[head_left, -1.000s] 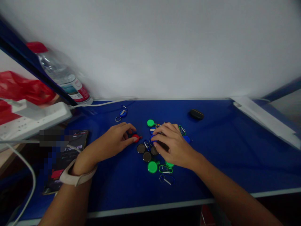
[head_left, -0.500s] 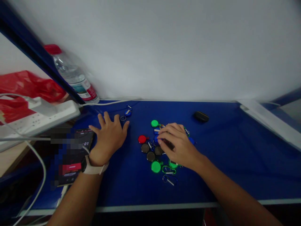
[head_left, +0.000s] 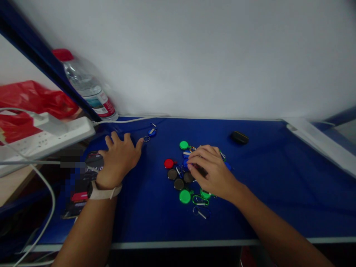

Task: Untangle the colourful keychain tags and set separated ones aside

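**Noting finger placement over plastic key tags [head_left: 179,177]**

The right hand [head_left: 214,173] is laid over the pile, its fingers curled down, with the fingertips [head_left: 190,167] among the blue tags at the centre. A dark item is seen beneath them; whether it is grasped cannot be told. The left hand [head_left: 119,161] is held open, fingers spread and released, at 9 o'clock from the pile, just beside a phone [head_left: 94,160]. A blue key tag [head_left: 152,132] and its split ring [head_left: 146,138] lie near its fingertips at 2 o'clock.

Around the pile, a red tag [head_left: 168,163] is recorded at 9 o'clock, a green tag [head_left: 184,145] at 12, and a second green tag [head_left: 185,196] at 6. Three brown tags [head_left: 179,184] are grouped at 7 o'clock. A black case [head_left: 239,137] is set well apart at 2 o'clock.
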### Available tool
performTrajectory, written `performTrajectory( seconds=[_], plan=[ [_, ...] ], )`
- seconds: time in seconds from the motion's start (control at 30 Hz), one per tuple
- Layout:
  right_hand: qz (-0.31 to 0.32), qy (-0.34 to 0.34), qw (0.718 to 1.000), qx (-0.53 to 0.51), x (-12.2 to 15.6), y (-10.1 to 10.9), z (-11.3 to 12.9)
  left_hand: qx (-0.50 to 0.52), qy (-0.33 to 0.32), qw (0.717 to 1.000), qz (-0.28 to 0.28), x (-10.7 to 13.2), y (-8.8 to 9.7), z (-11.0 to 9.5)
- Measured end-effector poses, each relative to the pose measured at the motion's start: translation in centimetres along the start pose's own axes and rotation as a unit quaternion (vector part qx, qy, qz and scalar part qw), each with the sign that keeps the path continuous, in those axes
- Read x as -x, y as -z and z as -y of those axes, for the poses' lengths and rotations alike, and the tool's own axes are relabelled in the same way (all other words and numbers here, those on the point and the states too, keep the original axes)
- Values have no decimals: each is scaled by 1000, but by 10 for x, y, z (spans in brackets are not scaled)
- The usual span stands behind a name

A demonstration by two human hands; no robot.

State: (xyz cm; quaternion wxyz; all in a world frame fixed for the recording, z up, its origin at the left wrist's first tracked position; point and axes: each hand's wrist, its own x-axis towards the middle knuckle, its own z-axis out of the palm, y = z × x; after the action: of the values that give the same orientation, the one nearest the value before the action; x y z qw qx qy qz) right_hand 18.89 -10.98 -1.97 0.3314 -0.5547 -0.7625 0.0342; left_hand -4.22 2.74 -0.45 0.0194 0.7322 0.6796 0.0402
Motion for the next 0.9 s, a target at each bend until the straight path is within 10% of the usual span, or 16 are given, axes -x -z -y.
performTrajectory(
  seconds=[0.9],
  plan=[
    [9,1,1000,6,-1,2,1,-26,-33,999,25,16,3,-14]
  ],
)
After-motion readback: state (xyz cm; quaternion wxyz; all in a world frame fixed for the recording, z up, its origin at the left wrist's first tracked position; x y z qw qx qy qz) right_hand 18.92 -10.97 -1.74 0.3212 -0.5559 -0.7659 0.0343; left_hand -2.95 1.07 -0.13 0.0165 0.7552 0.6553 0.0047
